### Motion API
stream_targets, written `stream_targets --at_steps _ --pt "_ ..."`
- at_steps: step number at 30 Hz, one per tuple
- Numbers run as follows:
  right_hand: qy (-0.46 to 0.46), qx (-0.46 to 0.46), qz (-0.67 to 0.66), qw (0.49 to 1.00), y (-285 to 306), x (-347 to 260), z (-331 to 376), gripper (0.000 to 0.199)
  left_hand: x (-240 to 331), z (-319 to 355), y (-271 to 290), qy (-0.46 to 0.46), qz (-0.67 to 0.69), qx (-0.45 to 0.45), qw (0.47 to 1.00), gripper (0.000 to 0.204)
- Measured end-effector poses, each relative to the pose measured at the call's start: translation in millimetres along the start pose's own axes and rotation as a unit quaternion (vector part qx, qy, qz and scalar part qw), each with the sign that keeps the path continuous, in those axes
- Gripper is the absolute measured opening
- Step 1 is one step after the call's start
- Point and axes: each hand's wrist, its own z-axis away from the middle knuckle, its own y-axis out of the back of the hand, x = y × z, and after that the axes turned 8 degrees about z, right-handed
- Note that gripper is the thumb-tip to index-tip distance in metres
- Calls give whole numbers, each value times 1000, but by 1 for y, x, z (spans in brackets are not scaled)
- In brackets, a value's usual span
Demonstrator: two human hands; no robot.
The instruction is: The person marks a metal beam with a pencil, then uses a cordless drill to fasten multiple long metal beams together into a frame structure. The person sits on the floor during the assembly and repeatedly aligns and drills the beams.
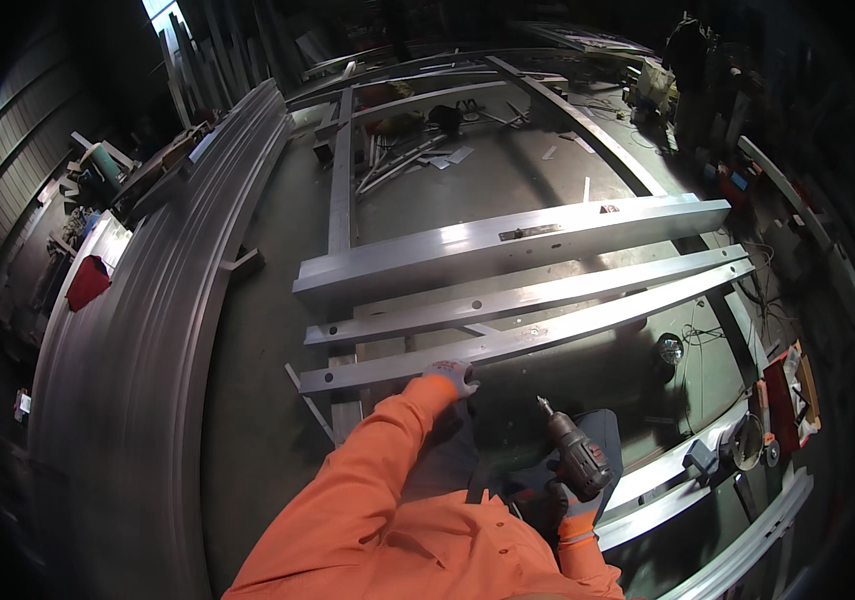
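Here's the picture, with twelve o'clock straight out from the wearer. The right hand, in a grey glove, is wrapped around the handle of a dark grey-and-red cordless drill with a slim silver bit; most of its fingers are hidden behind the tool. That bit points out towards eleven o'clock, hanging short of the metal, clearly apart from it.

And the metal itself: the nearest long, straight, silver aluminium bar lies at twelve o'clock from the drill's tip, its long axis running from about half past eight to half past two. So bit and bar cross at a steep angle!

The left hand, also grey-gloved, is by far the nearer one. It's right at the bar's near edge and looks to be touching it, between nine and ten o'clock from the bit. Its fingers are bent; whether they pinch the bar, I cannot tell.

Just beyond, at twelve, runs a second slender silver aluminium bar, then a thicker, box-shaped silver beam behind that. Way over at nine to ten o'clock, a long stack of ridged grey metal lengths sweeps away.
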Motion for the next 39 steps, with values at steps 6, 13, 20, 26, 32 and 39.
stream_targets --at_steps 6,13,20,26,32,39 --pt "92 2 51 994 -9 30 -17 36 89 2 -80 -91 736 21 670 39" --pt "24 -69 -13 997 -5 43 -15 54 118 -9 -95 -41 708 38 704 48" --pt "106 -34 63 992 -15 7 -16 48 82 -20 -74 -5 551 -67 832 51" --pt "7 -64 65 996 -27 17 -19 46 64 -27 -67 83 519 -85 846 54" --pt "265 -45 220 938 -18 -24 -19 42 -76 -59 -68 307 556 184 750 56" --pt "-21 -67 7 998 -5 -5 -27 37 -161 -11 4 298 27 174 938 94"
